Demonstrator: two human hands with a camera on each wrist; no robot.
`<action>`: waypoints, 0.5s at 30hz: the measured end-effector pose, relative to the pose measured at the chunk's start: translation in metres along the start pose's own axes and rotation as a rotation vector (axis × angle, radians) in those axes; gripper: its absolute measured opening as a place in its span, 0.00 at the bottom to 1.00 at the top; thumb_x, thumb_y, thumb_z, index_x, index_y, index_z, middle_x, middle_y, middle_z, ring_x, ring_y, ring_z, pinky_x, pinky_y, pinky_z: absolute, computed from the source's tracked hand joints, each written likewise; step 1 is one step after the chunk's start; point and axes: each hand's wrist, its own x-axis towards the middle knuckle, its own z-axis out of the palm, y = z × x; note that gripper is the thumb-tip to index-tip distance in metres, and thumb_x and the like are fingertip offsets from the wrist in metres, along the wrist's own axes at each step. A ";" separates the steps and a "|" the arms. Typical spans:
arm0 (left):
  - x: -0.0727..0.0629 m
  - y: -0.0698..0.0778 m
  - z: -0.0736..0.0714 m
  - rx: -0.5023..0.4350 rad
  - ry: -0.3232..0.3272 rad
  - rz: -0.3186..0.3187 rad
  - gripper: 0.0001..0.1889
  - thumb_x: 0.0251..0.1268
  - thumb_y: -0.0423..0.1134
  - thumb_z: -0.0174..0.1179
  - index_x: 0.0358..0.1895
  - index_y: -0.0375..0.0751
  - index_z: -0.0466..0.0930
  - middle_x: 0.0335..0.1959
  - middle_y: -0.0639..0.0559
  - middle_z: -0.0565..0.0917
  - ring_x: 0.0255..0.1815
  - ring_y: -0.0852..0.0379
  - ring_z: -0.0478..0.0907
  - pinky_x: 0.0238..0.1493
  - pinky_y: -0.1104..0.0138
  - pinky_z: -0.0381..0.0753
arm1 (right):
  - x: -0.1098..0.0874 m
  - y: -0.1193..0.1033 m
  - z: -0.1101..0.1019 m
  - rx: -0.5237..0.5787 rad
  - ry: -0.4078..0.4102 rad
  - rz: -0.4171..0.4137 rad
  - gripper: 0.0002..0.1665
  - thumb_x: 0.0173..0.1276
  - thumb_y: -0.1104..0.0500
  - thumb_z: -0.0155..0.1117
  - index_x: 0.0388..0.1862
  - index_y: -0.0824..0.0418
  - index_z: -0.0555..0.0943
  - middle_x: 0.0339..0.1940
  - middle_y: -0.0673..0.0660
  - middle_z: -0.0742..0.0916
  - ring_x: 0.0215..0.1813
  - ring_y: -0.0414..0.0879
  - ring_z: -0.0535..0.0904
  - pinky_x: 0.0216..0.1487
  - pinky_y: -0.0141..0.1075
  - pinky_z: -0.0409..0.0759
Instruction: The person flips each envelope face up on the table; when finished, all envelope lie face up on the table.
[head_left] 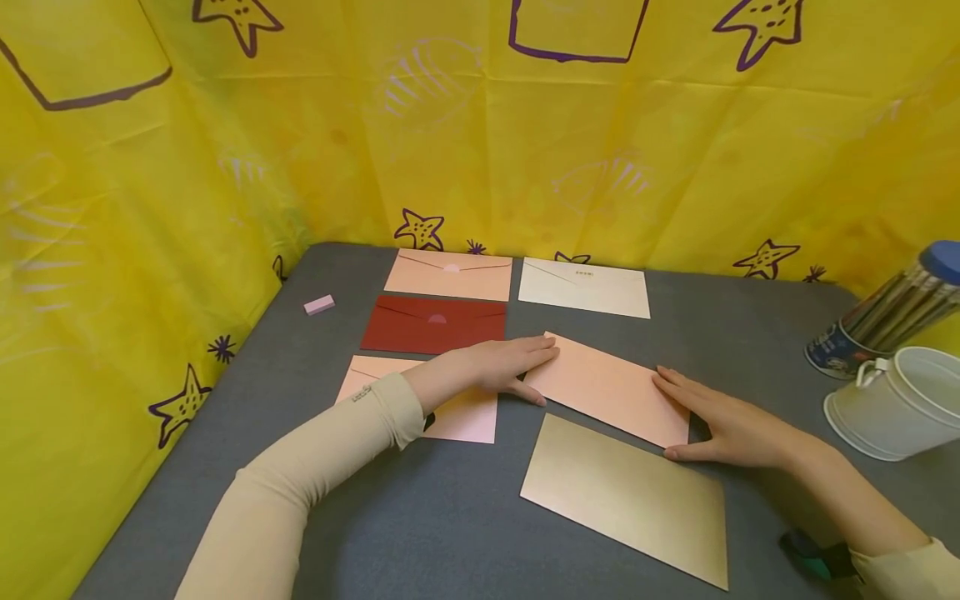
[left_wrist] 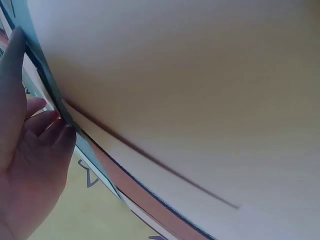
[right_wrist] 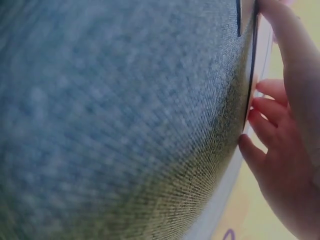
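Note:
A peach envelope (head_left: 607, 385) lies at a slant on the table, its flap side hidden, with one hand at each short end. My left hand (head_left: 513, 367) touches its left end, fingertips at the far corner and thumb reaching toward the near one. At the right end my right hand (head_left: 731, 421) rests its fingers on the far corner, thumb beside the near corner. Both hands have fairly straight, spread fingers. Just nearer than the peach envelope is a plain gold envelope (head_left: 626, 500), similarly slanted. Under my left forearm another peach envelope (head_left: 468, 417) is partly hidden.
Farther back lie a red envelope (head_left: 435, 325), a peach envelope (head_left: 450, 275) and a white envelope (head_left: 583, 287). A small pink block (head_left: 318, 305) sits at far left. A white bucket (head_left: 885, 408) and a pencil-filled holder (head_left: 840, 350) stand at right. Yellow cloth (head_left: 525, 150) hangs behind.

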 end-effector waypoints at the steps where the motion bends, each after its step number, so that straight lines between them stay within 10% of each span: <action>1: 0.000 0.000 0.000 -0.001 0.002 -0.003 0.47 0.65 0.65 0.55 0.79 0.46 0.46 0.80 0.52 0.45 0.79 0.59 0.40 0.74 0.63 0.51 | 0.000 0.000 0.000 -0.008 0.006 -0.003 0.62 0.55 0.27 0.65 0.80 0.51 0.52 0.79 0.57 0.58 0.74 0.59 0.60 0.68 0.47 0.64; 15: -0.004 0.002 0.003 0.099 0.045 0.035 0.41 0.68 0.64 0.50 0.77 0.48 0.54 0.79 0.51 0.51 0.78 0.58 0.44 0.73 0.63 0.55 | 0.004 -0.002 -0.004 -0.024 0.031 -0.009 0.61 0.53 0.26 0.66 0.77 0.57 0.61 0.76 0.61 0.65 0.70 0.61 0.67 0.61 0.59 0.70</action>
